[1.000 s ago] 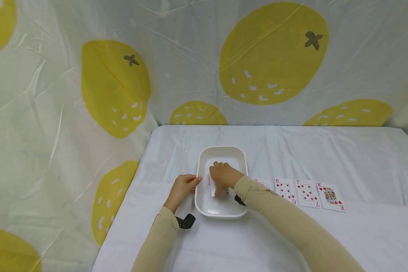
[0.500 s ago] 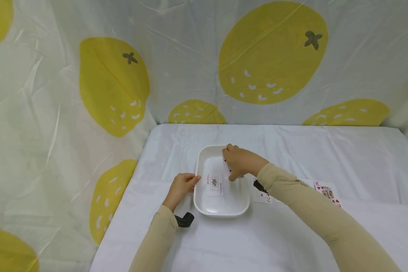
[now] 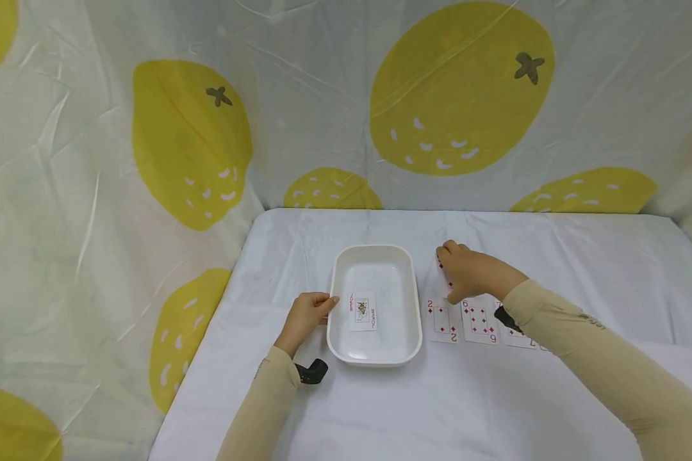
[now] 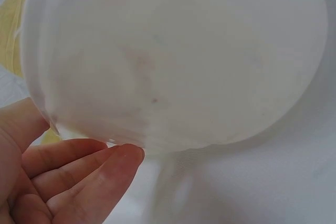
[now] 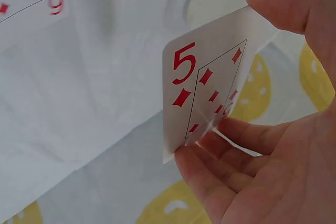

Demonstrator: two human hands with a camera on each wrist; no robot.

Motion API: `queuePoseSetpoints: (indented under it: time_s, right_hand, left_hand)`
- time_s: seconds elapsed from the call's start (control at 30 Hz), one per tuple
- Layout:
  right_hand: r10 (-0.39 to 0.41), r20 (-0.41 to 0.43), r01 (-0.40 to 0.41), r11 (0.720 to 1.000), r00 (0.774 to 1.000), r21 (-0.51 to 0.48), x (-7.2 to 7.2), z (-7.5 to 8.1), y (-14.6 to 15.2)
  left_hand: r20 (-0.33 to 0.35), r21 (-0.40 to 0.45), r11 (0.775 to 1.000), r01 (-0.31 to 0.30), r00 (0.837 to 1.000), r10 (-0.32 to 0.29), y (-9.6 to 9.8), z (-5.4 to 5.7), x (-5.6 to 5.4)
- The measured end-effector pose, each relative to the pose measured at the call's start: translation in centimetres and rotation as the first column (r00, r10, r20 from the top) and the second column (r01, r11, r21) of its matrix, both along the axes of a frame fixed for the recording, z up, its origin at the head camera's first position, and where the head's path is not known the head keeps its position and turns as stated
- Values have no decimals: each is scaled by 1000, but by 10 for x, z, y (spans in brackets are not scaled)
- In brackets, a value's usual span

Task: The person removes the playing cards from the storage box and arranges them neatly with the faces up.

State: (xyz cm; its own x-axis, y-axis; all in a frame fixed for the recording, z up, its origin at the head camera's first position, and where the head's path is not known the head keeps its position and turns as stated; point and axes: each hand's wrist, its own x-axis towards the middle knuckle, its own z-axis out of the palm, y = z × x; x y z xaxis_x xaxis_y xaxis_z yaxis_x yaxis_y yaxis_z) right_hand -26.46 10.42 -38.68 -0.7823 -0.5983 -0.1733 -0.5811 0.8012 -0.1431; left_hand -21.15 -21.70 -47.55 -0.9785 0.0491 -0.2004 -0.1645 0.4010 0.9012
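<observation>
My left hand (image 3: 305, 320) pinches the left rim of a white plastic tray (image 3: 375, 364), thumb above and fingers below. In the left wrist view the tray's underside fills most of the picture. A joker card (image 3: 361, 312) lies face up inside the tray. My right hand (image 3: 473, 272) holds a five of diamonds playing card (image 5: 212, 82) by its edges, between thumb and fingertips. It is over the table, right of the tray and just beyond the row of laid cards. In the head view the fingers hide most of this card.
Right of the tray lie a two of diamonds (image 3: 441, 321), a six of diamonds (image 3: 480, 321) and a seven of diamonds (image 3: 521, 340), partly covered by the right arm. White cloth covers the table (image 3: 380, 410). A lemon-print curtain (image 3: 317, 109) stands behind and to the left.
My right hand has lifted the five of diamonds out of the tray and carried it right, past the tray's rim. The joker beneath came into view. The left hand keeps its grip on the rim.
</observation>
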Motion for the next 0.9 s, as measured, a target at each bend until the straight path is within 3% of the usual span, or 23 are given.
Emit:
queuePoseSetpoints:
  time_s: [0.6,0.9]
  right_hand:
    - [-153,16,153,988,988,10,32,-36,122]
    - [-204,30,203,979,979,33,46,-64,179]
  left_hand:
    - [-19,-17,1000,-2,1000,2,0,-1,1]
    - [-24,-18,1000,-10,1000,10,1,-1,1]
